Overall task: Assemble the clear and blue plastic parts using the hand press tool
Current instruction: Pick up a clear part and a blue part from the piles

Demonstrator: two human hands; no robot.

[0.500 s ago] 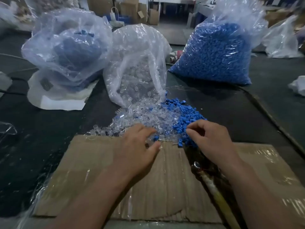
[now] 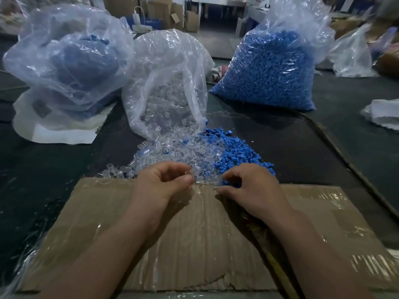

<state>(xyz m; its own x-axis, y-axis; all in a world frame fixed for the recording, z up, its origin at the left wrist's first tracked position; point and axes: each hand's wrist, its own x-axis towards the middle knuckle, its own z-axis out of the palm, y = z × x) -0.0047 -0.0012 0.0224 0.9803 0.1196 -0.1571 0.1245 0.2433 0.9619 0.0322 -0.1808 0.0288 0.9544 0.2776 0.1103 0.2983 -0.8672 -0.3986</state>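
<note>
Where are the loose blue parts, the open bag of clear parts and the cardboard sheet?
loose blue parts (image 2: 238, 155): head view, middle of the pile.
open bag of clear parts (image 2: 166, 87): head view, front wall.
cardboard sheet (image 2: 101, 214): head view, bare left part.

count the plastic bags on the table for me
4: left bag with blue contents, middle bag spilling clear parts, right bag full of blue parts, crumpled bag far right. The white bundle at the right edge may be another.

From my remote feed I see a dark desk (image 2: 302, 147) running back to a pale grey floor (image 2: 216, 42), with brown cardboard boxes (image 2: 164, 9) beyond it, a white table (image 2: 228, 0) behind them, and dim, flat light throughout.
</note>
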